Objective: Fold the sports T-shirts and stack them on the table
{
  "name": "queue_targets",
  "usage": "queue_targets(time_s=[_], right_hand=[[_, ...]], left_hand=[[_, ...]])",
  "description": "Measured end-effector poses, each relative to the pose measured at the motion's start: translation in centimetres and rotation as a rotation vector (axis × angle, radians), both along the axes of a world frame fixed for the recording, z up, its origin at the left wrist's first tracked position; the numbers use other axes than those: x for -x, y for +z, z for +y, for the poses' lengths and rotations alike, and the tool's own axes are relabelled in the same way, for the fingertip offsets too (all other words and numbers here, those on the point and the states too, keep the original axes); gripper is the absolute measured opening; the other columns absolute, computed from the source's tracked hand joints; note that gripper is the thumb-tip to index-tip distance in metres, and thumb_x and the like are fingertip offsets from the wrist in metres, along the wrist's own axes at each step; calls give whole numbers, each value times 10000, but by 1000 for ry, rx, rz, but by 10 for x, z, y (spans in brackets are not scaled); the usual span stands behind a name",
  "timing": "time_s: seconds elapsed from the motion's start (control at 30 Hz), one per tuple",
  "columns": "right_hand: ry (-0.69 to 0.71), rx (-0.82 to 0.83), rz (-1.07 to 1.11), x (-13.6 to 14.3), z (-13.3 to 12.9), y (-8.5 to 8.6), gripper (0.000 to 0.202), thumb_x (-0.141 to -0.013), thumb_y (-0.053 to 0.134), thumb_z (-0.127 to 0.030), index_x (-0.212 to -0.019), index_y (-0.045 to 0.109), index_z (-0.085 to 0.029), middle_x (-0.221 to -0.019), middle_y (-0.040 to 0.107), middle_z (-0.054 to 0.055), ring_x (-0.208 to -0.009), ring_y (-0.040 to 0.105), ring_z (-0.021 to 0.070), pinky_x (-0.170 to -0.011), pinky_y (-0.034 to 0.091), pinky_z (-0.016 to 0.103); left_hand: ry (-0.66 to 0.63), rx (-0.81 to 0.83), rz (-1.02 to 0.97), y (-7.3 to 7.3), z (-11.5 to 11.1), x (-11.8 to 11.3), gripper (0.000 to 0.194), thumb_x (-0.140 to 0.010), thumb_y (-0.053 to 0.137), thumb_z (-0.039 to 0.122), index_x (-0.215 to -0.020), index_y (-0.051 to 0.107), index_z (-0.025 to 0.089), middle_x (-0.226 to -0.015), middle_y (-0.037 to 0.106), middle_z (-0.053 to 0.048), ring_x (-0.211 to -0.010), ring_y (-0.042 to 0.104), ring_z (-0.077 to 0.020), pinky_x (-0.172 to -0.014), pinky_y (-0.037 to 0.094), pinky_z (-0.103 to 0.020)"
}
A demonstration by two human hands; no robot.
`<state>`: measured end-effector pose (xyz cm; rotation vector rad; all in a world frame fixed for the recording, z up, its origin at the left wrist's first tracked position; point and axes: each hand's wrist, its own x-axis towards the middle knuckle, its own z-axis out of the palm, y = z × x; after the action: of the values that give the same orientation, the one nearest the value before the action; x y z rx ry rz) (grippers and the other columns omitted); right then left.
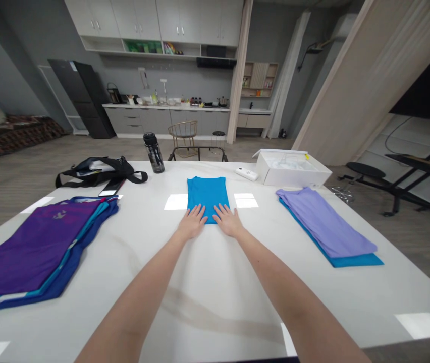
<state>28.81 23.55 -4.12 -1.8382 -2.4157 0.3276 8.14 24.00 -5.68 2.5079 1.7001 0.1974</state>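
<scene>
From my remote station I log, at far left, a purple-topped stack of folded fabric garments (44, 242); beyond it, a black fabric strap bag (82, 174) contains a pale, unidentifiable item. At centre, the left hand (192, 223) lies flat, fingers slightly apart, on the near left corner of a bright-blue folded rectangular cloth (208, 194) on the glossy white tabletop (215, 272). The cloth extends forward from both hands, equally near, its long axis running toward the far edge. The right hand (228, 221) mirrors this at the near right corner, fingers slightly apart. Further right, an open-topped white cardboard box (290, 176) holds translucent, plastic-like material.
</scene>
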Motion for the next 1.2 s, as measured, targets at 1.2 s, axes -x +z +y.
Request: queue_targets(time_s=[1.2], right_hand=[[-199,-72,-12,-3,-105,-1,676,-1052,182,-523,-1622,249,-167,-1689,182,115,-1547,163,276,-1220,47,561]], left_hand=[[322,-109,-41,1,-118,-14,600,-1037,263,481,-1574,367,233,-1652,312,-107,-1527,281,-282,-1232,181,-593]])
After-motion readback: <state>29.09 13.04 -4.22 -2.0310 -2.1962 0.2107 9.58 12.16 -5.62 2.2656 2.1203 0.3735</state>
